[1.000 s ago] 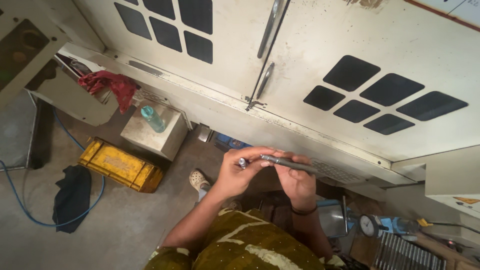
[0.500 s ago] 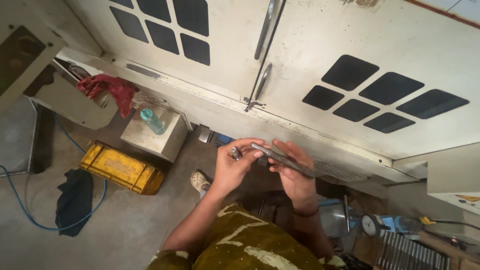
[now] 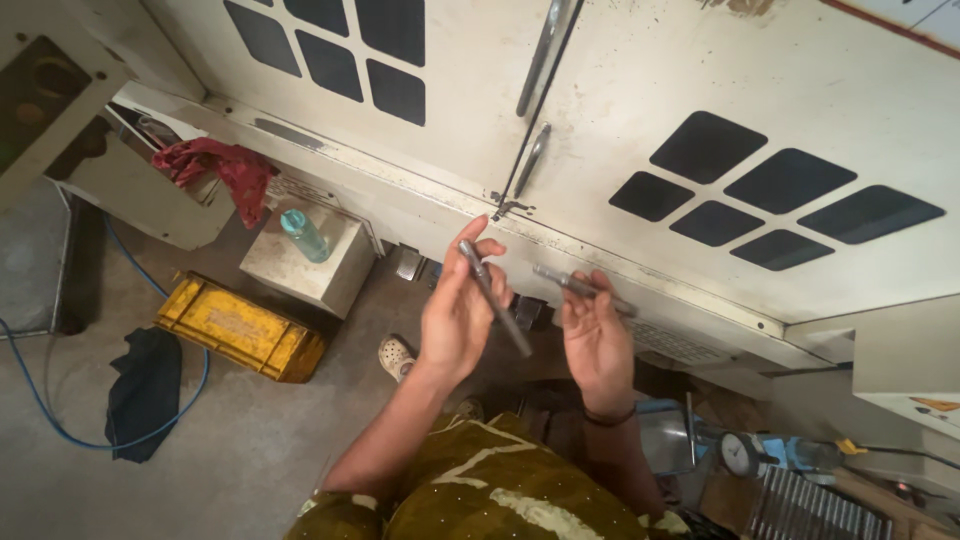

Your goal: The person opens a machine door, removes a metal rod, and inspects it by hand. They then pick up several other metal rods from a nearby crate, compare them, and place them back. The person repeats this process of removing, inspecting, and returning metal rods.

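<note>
At the centre of the frame, the left hand [image 3: 458, 312] grips a grey metal rod [image 3: 494, 297] slanting across its palm; the right hand [image 3: 597, 340] pinches a second rod [image 3: 583, 288] in its fingertips, apart from the first. Behind them stands a cream cabinet [image 3: 640, 90] with dark square vents. At left, on the floor, lie a yellow case [image 3: 235, 325], a red rag [image 3: 222, 165] and a teal bottle [image 3: 304, 235] on a box [image 3: 300, 265].

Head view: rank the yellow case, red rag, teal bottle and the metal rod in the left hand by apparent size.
1. yellow case
2. red rag, slightly smaller
3. metal rod: nearer the camera, so unsure
4. teal bottle
</note>
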Action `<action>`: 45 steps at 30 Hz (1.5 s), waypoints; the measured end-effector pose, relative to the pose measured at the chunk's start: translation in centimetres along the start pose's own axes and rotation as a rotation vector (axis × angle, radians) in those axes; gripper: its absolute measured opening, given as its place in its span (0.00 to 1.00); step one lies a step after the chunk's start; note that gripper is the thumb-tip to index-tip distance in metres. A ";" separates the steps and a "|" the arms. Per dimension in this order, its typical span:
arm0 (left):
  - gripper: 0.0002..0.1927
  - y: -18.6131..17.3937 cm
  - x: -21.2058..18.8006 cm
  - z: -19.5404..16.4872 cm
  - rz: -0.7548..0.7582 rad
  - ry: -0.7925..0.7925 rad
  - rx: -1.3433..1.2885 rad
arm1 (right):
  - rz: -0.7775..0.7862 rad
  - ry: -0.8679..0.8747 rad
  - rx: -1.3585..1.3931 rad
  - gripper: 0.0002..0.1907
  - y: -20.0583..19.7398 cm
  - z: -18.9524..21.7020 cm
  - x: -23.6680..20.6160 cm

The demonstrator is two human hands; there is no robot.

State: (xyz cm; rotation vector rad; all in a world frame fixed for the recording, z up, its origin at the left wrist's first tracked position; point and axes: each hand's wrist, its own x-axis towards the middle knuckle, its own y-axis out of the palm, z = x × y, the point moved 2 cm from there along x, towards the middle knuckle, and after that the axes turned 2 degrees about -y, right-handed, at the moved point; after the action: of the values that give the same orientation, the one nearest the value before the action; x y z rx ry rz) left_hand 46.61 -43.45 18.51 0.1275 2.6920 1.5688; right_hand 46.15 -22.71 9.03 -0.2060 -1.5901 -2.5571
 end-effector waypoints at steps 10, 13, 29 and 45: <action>0.12 -1.1 -0.3 5.2 0.352 0.236 0.571 | -0.022 0.215 0.223 0.13 0.2 -5.1 -0.9; 0.13 -0.1 -1.5 4.9 0.466 0.279 0.707 | -0.153 0.267 0.144 0.19 0.9 -4.7 -0.7; 0.07 0.5 -1.7 1.9 0.278 0.528 0.668 | -0.136 0.288 0.113 0.19 3.9 -4.7 1.8; 0.10 -1.3 -0.6 0.8 0.111 0.356 0.783 | 0.033 0.184 0.174 0.17 2.8 -2.6 0.2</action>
State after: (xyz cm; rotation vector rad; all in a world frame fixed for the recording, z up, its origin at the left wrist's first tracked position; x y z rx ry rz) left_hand 47.18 -43.42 16.97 0.0041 3.4717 0.4868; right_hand 46.33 -26.27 10.42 0.0187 -1.7095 -2.3205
